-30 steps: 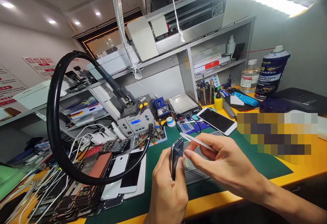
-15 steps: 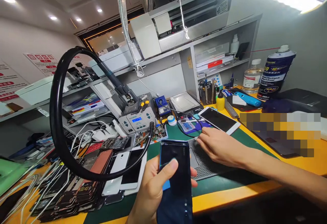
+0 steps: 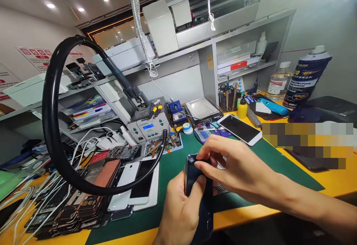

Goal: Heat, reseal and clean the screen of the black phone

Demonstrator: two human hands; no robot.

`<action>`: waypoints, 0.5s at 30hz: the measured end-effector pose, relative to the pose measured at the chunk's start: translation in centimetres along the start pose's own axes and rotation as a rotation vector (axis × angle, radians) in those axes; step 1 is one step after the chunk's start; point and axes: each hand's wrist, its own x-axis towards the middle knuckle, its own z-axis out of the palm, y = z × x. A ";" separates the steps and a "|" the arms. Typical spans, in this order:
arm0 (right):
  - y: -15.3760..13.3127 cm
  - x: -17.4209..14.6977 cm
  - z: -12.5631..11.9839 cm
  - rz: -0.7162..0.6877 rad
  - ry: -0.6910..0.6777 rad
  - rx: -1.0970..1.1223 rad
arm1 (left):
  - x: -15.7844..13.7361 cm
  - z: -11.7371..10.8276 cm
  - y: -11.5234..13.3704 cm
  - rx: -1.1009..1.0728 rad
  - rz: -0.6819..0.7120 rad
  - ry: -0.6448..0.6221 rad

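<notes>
Right hand (image 3: 232,163) came back from perforated mat (image 3: 222,188); fingertips reached top of dark smartphone (image 3: 205,211), so both hands worked there. Left hand (image 3: 181,207) gripped it; whether right pinched anything, could not tell.

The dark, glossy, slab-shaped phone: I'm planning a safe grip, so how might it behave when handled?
Probably stiff: the dark, glossy, slab-shaped phone shows no bend in the left hand. Perhaps slippery, since its smooth face reflects light. Possibly fragile, as whitish crack-like marks show near its top edge.
</notes>
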 end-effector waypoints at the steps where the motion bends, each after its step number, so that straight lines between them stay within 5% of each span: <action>1: -0.2 0.1 0.3 0.010 0.004 0.015 | -0.1 0.1 0.0 0.020 0.010 0.004; 15: -1.5 -0.3 0.1 0.333 -0.180 0.416 | -0.8 -0.3 -1.3 0.073 0.142 0.011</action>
